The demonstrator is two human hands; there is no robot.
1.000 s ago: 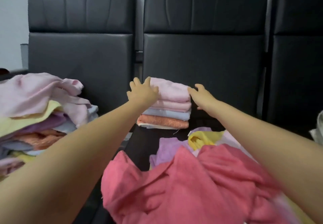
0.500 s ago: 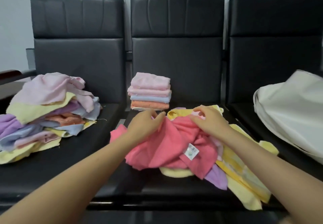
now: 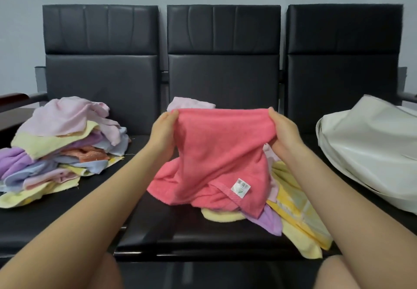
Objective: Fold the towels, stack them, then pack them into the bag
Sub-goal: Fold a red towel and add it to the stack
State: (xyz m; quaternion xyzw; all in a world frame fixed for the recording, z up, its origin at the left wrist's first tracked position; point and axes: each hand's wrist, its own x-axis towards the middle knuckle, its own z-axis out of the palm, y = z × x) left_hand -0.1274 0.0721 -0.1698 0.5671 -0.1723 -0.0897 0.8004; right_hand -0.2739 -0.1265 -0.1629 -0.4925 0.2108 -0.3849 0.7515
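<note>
A coral-pink towel (image 3: 216,153) with a white label hangs over the middle seat. My left hand (image 3: 163,128) grips its top left corner and my right hand (image 3: 282,130) grips its top right corner. Its lower part still rests on loose yellow and purple towels (image 3: 293,216). Behind it, only the pale pink top of the folded stack (image 3: 189,104) shows. A heap of unfolded pastel towels (image 3: 58,144) lies on the left seat. The white bag (image 3: 370,153) lies on the right seat.
Three black padded chairs (image 3: 223,74) stand side by side against a grey wall. A dark red armrest (image 3: 13,98) juts in at the far left. My knees show at the bottom edge.
My hands left the folded stack, came back to the loose pile and took the coral-pink towel. They have now lifted it and spread its top edge apart.
</note>
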